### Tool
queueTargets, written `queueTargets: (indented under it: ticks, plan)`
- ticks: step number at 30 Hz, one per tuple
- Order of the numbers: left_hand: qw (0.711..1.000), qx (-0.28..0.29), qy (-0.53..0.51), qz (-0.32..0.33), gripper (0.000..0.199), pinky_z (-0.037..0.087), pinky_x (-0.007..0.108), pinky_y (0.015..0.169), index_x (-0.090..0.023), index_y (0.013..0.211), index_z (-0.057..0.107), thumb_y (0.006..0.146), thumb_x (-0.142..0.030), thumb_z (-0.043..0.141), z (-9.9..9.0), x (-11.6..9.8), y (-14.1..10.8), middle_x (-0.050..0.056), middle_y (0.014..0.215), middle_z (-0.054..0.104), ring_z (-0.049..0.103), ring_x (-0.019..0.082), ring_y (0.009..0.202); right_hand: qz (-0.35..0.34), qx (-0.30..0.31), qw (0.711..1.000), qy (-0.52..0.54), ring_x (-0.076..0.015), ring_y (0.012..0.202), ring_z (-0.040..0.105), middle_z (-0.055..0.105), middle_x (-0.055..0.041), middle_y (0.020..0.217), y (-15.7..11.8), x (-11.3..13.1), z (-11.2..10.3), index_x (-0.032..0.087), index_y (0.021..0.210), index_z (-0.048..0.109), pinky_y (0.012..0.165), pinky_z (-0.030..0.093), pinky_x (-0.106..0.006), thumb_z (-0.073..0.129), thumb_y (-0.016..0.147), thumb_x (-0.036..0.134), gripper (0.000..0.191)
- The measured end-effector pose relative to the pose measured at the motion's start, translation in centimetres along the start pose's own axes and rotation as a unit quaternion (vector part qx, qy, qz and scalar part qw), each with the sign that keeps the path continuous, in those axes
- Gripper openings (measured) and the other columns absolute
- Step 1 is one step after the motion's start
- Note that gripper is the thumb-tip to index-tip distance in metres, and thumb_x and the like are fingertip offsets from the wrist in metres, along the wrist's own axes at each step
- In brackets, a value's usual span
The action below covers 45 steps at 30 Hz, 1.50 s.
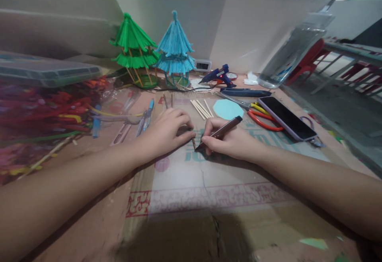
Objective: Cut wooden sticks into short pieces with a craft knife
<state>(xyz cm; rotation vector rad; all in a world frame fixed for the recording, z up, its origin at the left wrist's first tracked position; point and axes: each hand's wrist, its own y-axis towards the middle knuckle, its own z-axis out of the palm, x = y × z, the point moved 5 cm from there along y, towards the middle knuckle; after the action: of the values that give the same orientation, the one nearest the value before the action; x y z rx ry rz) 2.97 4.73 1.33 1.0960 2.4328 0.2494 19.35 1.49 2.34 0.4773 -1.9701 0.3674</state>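
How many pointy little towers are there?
2. The green tower is at the back, on the left, and the blue tower is just right of it, left of the glue gun.

Craft workspace, seemingly indoors — a glue gun [220,75] and red-handled scissors [265,119] lie beyond the hands, two small tiered pavilions [135,49] stand behind them, and bright craft materials [50,123] are heaped left of the left hand [176,131].

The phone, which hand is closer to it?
The right hand. It's to the left of the phone; the left hand is farther left.
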Motion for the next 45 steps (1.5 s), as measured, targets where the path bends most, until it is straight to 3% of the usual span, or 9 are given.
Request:
queueTargets:
  ticks: [45]
  plan:
    - [1.000,0.010,-0.004,-0.002,0.023,0.044,0.043,0.097,-0.020,0.101,0.066,0.095,-0.042,0.061,-0.08,0.23,0.07,0.008,0.116,0.066,0.057,0.028,0.112,-0.005,-0.021,1.000,0.003,-0.0105,0.048,0.059,0.064,0.0036,0.058,0.00,0.33,-0.21,0.021,0.077,0.050,0.044,0.044,-0.020,0.063,0.086,0.026,0.016]
